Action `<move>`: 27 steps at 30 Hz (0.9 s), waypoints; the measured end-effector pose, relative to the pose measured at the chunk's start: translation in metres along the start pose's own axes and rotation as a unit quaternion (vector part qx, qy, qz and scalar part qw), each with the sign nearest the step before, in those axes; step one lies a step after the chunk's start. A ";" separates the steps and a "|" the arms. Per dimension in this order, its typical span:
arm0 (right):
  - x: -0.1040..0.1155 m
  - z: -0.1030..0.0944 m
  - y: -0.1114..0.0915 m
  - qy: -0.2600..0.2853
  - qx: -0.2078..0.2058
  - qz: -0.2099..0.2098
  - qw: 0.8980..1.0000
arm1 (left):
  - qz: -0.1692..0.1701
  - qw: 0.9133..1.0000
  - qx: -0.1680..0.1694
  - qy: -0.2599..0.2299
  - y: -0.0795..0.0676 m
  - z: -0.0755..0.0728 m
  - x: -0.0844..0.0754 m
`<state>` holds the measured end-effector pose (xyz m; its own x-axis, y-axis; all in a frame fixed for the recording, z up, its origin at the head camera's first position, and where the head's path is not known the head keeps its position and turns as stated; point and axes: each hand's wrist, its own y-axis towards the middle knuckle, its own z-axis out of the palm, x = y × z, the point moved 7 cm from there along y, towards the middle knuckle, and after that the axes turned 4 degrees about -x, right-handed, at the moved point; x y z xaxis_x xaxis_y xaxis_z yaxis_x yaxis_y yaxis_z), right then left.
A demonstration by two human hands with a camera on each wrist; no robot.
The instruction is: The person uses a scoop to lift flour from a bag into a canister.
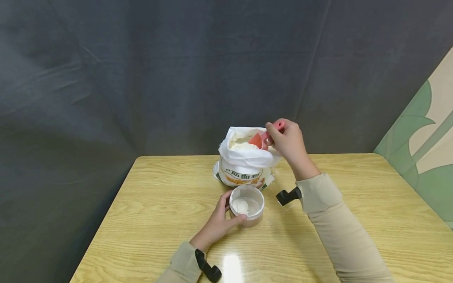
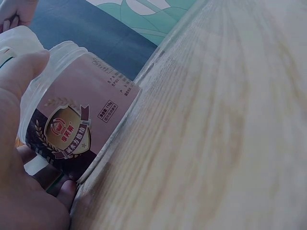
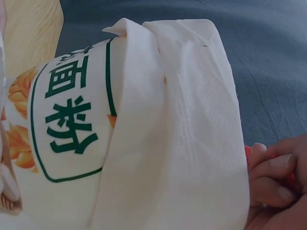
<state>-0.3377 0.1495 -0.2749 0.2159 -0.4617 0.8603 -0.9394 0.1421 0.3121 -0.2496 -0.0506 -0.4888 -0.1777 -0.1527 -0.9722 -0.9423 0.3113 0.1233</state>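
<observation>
My right hand (image 1: 288, 139) grips the handle of a red scoop (image 1: 260, 140), its bowl dipped into the open mouth of a white flour bag (image 1: 247, 160). White flour (image 1: 243, 146) shows inside the rolled-down rim. In the right wrist view the bag's folded edge hides the scoop's bowl, while curled fingers (image 3: 276, 179) hold the handle. In front of the bag stands a clear plastic jar (image 1: 253, 222) with a small heap of flour (image 1: 240, 206) at its bottom. My left hand (image 1: 221, 220) holds the jar around its left side, thumb near the rim. A pink label (image 2: 84, 100) wraps it.
Both things stand on a wood-grain table (image 1: 162, 196), the bag near its back edge. A dark curtain (image 1: 177, 78) hangs right behind. A green leaf-patterned wall (image 1: 421, 145) is at the right.
</observation>
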 end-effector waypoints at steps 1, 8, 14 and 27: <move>-0.001 0.001 0.000 0.001 0.004 0.011 1.000 | -0.001 1.000 0.000 -0.001 0.000 0.000 0.000; -0.005 0.001 0.001 0.014 -0.009 0.072 0.997 | 0.001 1.000 -0.006 -0.002 0.000 -0.003 0.000; -0.012 0.002 -0.002 0.039 -0.034 0.090 0.995 | -0.003 1.000 -0.005 -0.004 -0.003 -0.001 0.002; -0.015 -0.008 -0.006 0.158 -0.078 0.082 0.981 | -0.001 1.000 -0.006 -0.002 0.000 -0.002 0.002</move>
<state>-0.3330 0.1623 -0.2863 0.1601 -0.1310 0.9784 -0.9217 0.3350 0.1957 -0.2504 -0.0533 -0.4902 -0.1741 -0.1501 -0.9732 -0.9463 0.2989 0.1231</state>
